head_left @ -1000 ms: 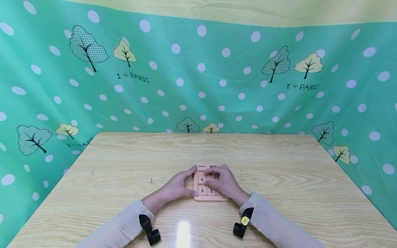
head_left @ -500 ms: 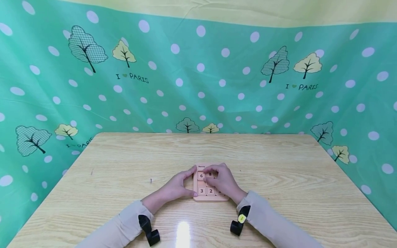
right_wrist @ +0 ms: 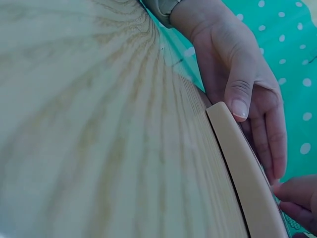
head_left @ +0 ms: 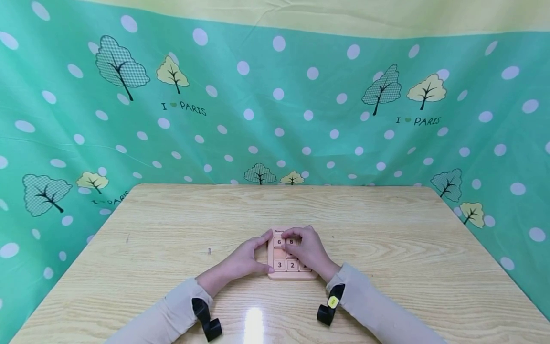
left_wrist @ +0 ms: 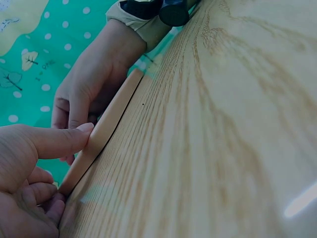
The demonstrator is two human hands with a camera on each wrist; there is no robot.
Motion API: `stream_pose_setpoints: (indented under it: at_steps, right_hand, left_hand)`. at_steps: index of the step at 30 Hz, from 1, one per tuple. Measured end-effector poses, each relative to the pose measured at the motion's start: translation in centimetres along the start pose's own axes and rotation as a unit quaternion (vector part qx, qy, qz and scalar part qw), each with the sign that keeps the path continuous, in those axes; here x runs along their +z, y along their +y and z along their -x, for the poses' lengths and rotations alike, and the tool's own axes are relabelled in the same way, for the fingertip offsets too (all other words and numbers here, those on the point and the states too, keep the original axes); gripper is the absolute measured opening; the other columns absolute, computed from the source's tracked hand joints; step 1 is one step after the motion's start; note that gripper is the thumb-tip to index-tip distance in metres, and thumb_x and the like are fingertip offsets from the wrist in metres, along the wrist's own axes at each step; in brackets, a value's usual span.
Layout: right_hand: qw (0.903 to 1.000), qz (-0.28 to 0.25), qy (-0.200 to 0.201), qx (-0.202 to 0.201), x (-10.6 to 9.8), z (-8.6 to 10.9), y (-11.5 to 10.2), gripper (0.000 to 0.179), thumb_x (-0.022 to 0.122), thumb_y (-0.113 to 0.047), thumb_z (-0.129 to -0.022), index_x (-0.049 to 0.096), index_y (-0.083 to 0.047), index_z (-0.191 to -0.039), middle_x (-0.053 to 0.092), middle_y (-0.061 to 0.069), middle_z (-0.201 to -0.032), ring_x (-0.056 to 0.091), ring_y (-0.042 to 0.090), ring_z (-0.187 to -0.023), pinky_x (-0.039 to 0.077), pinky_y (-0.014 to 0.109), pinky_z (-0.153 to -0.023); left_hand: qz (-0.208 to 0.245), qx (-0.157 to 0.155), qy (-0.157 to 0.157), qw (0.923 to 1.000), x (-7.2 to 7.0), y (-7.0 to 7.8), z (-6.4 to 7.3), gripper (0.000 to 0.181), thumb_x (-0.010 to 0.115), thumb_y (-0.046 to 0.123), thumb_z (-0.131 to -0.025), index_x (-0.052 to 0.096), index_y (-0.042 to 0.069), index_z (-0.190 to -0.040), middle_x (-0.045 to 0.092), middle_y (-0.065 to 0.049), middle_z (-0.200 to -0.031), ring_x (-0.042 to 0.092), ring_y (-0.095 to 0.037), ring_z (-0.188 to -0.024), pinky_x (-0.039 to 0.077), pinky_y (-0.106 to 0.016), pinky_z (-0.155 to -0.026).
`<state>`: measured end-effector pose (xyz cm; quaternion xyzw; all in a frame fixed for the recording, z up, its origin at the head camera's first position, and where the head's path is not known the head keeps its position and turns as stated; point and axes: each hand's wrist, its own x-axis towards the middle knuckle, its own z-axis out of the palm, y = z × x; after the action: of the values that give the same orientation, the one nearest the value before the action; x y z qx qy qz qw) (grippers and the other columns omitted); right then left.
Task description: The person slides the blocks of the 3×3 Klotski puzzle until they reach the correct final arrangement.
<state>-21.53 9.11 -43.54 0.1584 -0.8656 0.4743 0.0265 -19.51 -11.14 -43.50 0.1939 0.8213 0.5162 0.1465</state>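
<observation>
A pink number slide puzzle [head_left: 292,276] lies flat on the table. My left hand [head_left: 246,258] holds its left side, thumb at the near corner and a finger at the far corner. Over the puzzle's right part, my right hand [head_left: 312,251] has thumb and index finger bent about the 6 tile [head_left: 278,242], which sits beside the 8 tile [head_left: 291,241]. Below the 6 a bare slot shows, then the 3 tile [head_left: 280,265] and 2 tile [head_left: 292,265]. The right hand hides several tiles. In the left wrist view, the left thumb [left_wrist: 64,142] presses the puzzle's edge [left_wrist: 106,124].
The wooden table [head_left: 172,215] spreads around the puzzle, with a bright reflection near its front. A green dotted curtain [head_left: 275,105] hangs behind it and along its sides. Each wrist carries a black strap-mounted camera [head_left: 208,322].
The 6 tile has slid away from me, up level with the 8 tile, leaving a bare slot above the 3. The right wrist has shifted slightly left; the left hand stays put.
</observation>
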Motion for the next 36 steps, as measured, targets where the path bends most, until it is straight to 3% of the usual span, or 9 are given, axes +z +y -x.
stream_pose_setpoints:
  at_steps: [13,21,36]
  right_hand:
    - [0.9993,-0.028,-0.008,0.021,-0.6,1.1,0.2,0.02,0.076,-0.014,-0.078,0.073,-0.016,-0.098,0.066,-0.004,-0.096,0.047,0.015,-0.086,0.04,0.03,-0.076]
    - [0.999,-0.04,-0.015,0.013,-0.6,2.6,0.2,0.018,0.075,-0.013,-0.078,0.073,-0.014,-0.096,0.065,-0.003,-0.096,0.048,0.016,-0.088,0.041,0.03,-0.079]
    - [0.9954,-0.037,-0.088,-0.004,-1.0,3.9,-0.6,0.026,0.078,-0.012,-0.072,0.072,-0.013,-0.097,0.054,0.003,-0.094,0.043,0.017,-0.089,0.039,0.026,-0.077]
  left_hand:
    - [-0.011,-0.007,0.004,0.9999,0.1,-0.1,0.1,0.096,0.082,0.015,-0.071,0.026,0.003,-0.148,0.028,-0.011,-0.152,0.019,-0.029,-0.142,0.014,-0.045,-0.116]
    - [-0.007,-0.004,0.003,1.0,0.1,0.0,0.1,0.095,0.081,0.013,-0.071,0.026,0.003,-0.147,0.028,-0.011,-0.152,0.019,-0.029,-0.142,0.013,-0.045,-0.116]
    - [-0.005,0.004,0.004,1.0,0.1,0.1,0.0,0.094,0.081,0.012,-0.07,0.027,0.001,-0.146,0.027,-0.011,-0.153,0.02,-0.029,-0.142,0.013,-0.045,-0.116]
